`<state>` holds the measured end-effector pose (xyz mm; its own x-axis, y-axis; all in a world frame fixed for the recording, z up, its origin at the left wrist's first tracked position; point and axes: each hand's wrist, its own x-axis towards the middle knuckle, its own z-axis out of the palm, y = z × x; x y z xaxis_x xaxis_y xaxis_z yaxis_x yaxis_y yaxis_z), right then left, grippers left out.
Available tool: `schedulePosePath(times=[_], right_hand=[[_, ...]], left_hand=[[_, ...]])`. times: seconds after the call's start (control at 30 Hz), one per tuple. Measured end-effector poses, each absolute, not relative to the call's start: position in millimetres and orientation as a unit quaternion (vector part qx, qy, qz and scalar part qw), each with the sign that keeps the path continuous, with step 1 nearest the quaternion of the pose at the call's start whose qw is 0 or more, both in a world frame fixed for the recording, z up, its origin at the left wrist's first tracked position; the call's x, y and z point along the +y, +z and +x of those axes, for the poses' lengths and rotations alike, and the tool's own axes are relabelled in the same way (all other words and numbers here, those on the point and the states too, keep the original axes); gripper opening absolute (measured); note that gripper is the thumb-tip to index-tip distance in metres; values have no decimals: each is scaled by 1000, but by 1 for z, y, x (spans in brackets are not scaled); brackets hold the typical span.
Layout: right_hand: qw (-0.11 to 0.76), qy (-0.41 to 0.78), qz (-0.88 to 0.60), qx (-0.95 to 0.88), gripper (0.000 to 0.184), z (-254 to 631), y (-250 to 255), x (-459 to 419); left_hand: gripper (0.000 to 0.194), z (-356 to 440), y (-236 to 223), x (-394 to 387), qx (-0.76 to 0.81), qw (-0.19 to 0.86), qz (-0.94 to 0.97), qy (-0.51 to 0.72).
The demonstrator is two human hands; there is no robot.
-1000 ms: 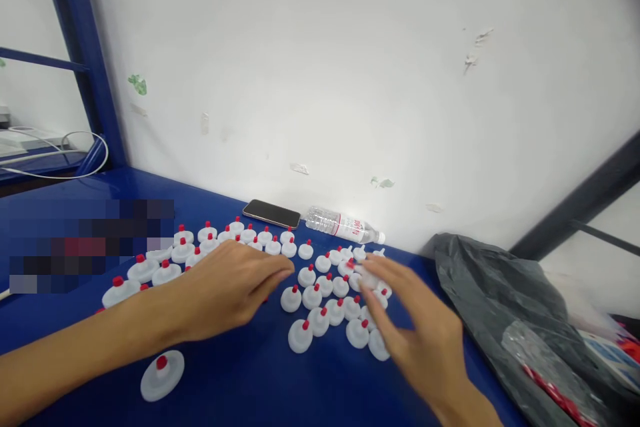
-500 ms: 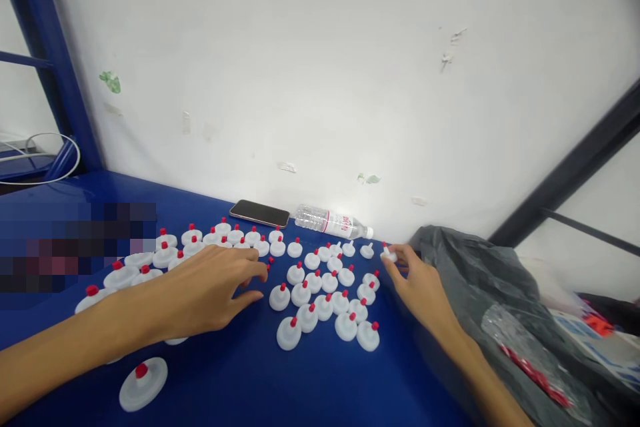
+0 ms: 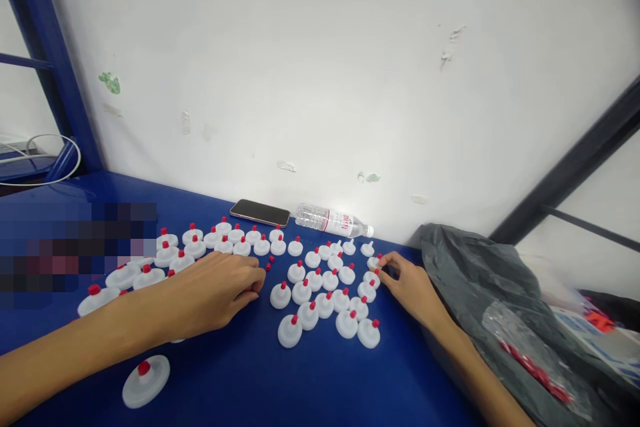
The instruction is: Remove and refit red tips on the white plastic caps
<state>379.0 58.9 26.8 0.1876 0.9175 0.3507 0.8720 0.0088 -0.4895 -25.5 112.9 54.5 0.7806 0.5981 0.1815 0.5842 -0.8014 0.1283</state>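
Observation:
My right hand (image 3: 411,287) pinches a white round nozzle cap with a red tip (image 3: 373,263) between thumb and forefinger, low at the right end of the group. My left hand (image 3: 227,287) is held above the blue table, with its fingers curled and the thumb brought against them. Whatever may be between those fingertips is hidden. Two loose small red tips (image 3: 270,263) lie just beyond its fingers. Several white nozzle caps with red tips (image 3: 301,291) stand between my hands. A few at the back, such as one bare white nozzle cap (image 3: 367,249), have no red tip.
Against the wall lie a phone (image 3: 260,212) and a clear plastic bottle (image 3: 333,221). More capped pieces spread to the left, and one white disc (image 3: 146,381) sits near the front. On the right, a grey plastic bag (image 3: 450,267) carries a clear pouch of red pieces (image 3: 537,367).
My right hand has moved toward me and left, setting its nozzle cap down beside the others. My left hand's thumb and fingers have closed together.

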Motion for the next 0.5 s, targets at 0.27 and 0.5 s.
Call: schedulePosePath(times=[0.27,0.5], right_hand=[[339,-37,-645,-684,43,376,31,57],[344,-35,-593,-727,45,376,13,67]], left_hand=[[19,-24,57,106,313,19,940,133],[19,-21,59,103,289,12,945,155]])
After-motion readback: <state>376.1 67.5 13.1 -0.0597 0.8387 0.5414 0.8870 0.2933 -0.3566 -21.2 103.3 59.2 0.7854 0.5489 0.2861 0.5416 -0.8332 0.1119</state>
